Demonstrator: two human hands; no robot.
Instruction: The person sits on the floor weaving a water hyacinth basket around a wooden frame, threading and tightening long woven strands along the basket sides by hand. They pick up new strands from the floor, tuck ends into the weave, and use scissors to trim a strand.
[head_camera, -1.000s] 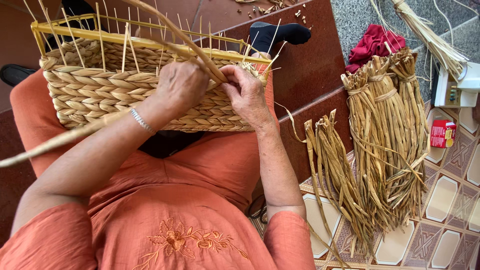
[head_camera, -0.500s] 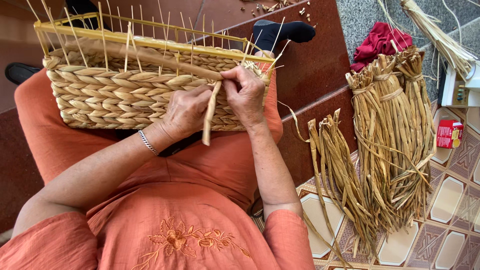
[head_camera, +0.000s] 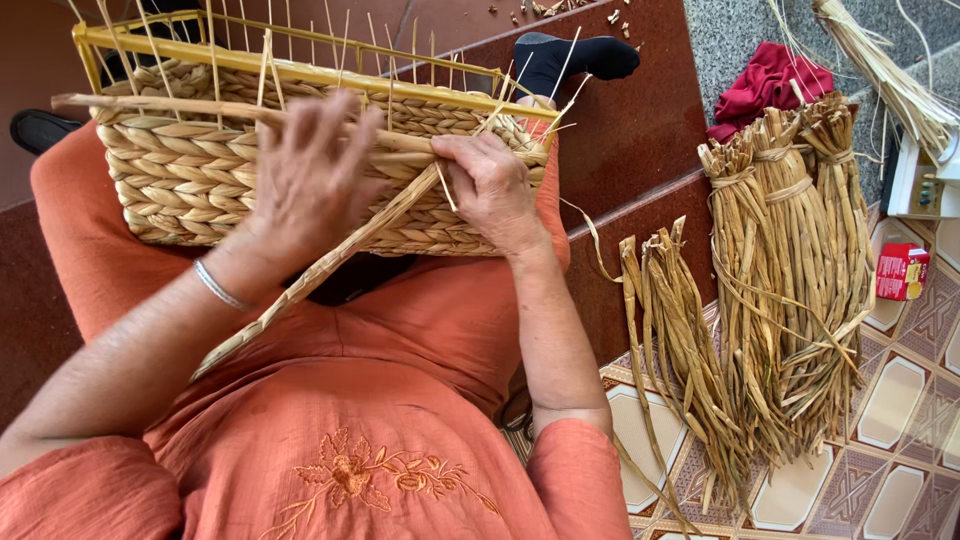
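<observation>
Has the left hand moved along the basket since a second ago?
Yes. The left hand has slid leftward, away from the right hand, toward the middle of the woven basket's front wall.

Small red carton (head_camera: 901, 272), perhaps, floor right

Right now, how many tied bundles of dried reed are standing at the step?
3, side by side at the right against the step: left bundle, middle bundle, right bundle. A loose untied pile lies left of them. More may lie outside the frame.
</observation>
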